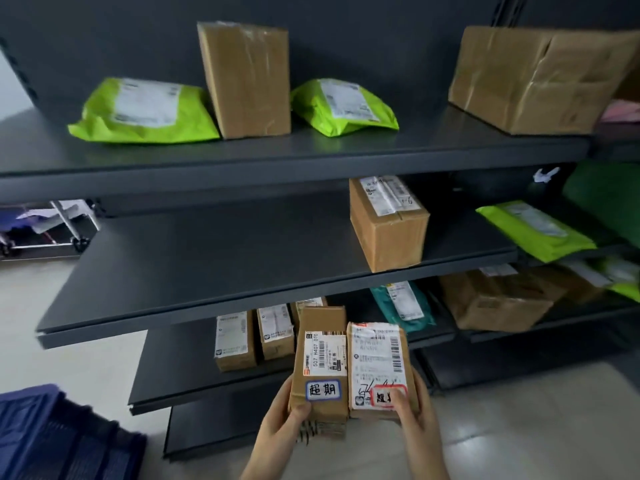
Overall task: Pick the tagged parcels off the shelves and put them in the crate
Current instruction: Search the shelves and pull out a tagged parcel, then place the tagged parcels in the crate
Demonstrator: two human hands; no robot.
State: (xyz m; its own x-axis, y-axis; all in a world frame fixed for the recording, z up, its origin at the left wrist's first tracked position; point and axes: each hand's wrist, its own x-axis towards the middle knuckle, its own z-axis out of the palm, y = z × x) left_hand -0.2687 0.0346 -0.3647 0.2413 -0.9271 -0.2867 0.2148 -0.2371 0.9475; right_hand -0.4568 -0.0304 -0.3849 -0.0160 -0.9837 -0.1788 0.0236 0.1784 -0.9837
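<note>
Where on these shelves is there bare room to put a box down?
The middle shelf is bare everywhere left of the lone brown box. On the top shelf, a gap lies between the right green bag and the big box. Its left half is crowded.

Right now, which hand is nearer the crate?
Left. The left hand grips the blue-tagged box right of the crate; the right hand grips the red-tagged box farther right.

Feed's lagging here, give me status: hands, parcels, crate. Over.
Left hand grips blue-tagged box. Right hand grips red-tagged box. Crate lower left, nothing seen in the way.
</note>
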